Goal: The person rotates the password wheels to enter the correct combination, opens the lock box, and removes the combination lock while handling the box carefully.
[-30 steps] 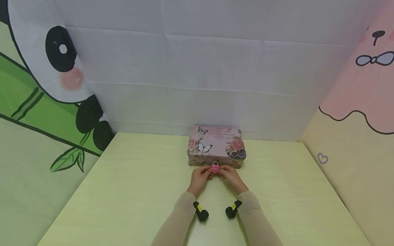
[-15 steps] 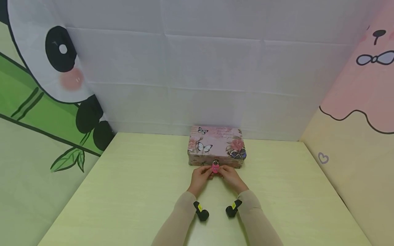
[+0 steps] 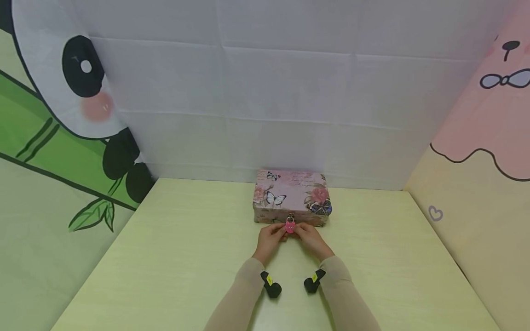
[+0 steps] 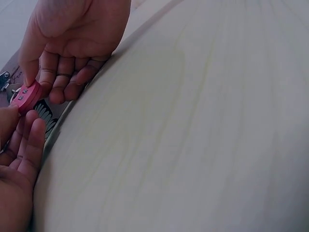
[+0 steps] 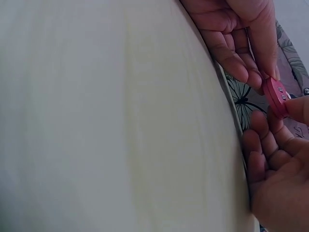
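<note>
One pink combination padlock [image 3: 290, 226] sat at the middle of the near side of one butterfly-printed box [image 3: 290, 188], at the far edge of the table [image 3: 186, 248]. Two hands held it — the fingers of the left hand [image 3: 268, 240] pinched its left edge, those of the right hand [image 3: 313, 240] its right. Its dial digits were too small to read; both wrist views cut the box off.

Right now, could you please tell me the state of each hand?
Left hand: pinches the pink combination padlock at left.
Right hand: pinches the same padlock at right.
</note>
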Demonstrator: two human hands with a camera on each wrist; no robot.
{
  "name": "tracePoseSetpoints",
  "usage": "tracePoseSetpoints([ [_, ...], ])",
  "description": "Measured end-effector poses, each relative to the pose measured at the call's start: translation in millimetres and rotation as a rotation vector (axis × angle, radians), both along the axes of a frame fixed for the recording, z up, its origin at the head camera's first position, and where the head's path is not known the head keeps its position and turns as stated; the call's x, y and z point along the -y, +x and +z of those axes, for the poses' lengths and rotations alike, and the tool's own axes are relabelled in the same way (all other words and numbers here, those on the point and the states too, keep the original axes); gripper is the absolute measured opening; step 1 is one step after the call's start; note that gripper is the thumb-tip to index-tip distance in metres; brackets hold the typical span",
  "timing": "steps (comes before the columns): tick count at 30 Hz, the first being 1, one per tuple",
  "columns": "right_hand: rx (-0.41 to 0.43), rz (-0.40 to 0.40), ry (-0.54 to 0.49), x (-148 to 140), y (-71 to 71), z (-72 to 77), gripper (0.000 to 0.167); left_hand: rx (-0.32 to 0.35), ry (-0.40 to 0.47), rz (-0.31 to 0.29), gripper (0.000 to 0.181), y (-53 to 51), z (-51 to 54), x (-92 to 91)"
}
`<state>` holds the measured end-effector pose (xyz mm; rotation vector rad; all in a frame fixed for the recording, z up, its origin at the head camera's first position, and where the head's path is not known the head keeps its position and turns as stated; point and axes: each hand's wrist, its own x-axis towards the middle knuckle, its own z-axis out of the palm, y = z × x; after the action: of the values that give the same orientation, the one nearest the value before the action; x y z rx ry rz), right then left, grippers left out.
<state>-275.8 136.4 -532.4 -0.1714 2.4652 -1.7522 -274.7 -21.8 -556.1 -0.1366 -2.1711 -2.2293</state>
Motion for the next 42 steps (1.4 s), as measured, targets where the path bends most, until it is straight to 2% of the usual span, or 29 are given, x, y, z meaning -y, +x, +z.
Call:
tracePoseSetpoints([
  [2,-0.044,0.04,-0.023,-3.8,-1.1,-3.0,0.032,-0.003,-0.002,0.0,0.022,0.2,0.1,0.0],
  [5,-0.07,0.061,-0.034,-5.1,-0.3,-2.8,0.035,0.007,0.0,0.002,0.022,0.2,0.8,-0.2],
  [8,-0.036,0.039,-0.033,-3.0,-1.5,-2.9,0.032,0.017,0.008,0.005,0.021,-0.1,0.5,-0.4],
  [9,-0.001,0.011,-0.023,-1.1,-1.6,-1.9,0.029,0.015,0.01,0.005,0.021,0.1,0.3,-0.4],
  [12,0.017,-0.017,-0.008,1.8,-1.7,-0.2,0.027,0.01,0.013,0.005,0.021,0.8,0.2,-0.4],
  [17,-0.015,0.007,-0.054,3.3,8.6,18.8,0.029,0.014,0.004,0.008,0.021,1.2,1.0,-0.6],
  [21,-0.011,0.02,-0.105,3.9,15.0,32.0,0.025,0.029,-0.002,0.01,0.02,0.9,0.8,-0.6],
  [28,0.046,-0.03,-0.131,2.9,2.5,5.5,0.021,0.035,0.001,0.014,0.02,0.2,0.7,-0.7],
  [33,0.061,-0.046,-0.124,3.0,0.0,0.0,0.018,0.027,-0.008,0.017,0.02,0.5,0.9,-0.7],
  [39,0.044,-0.043,-0.111,3.2,0.9,0.5,0.018,-0.001,-0.026,-0.001,0.019,15.2,25.5,1.3],
  [41,0.036,-0.039,-0.1,3.1,0.6,0.8,0.018,-0.016,-0.026,-0.003,0.019,18.2,30.2,1.8],
  [42,0.034,-0.035,-0.095,3.0,0.5,1.0,0.018,-0.011,-0.019,-0.001,0.019,16.8,27.9,1.5],
])
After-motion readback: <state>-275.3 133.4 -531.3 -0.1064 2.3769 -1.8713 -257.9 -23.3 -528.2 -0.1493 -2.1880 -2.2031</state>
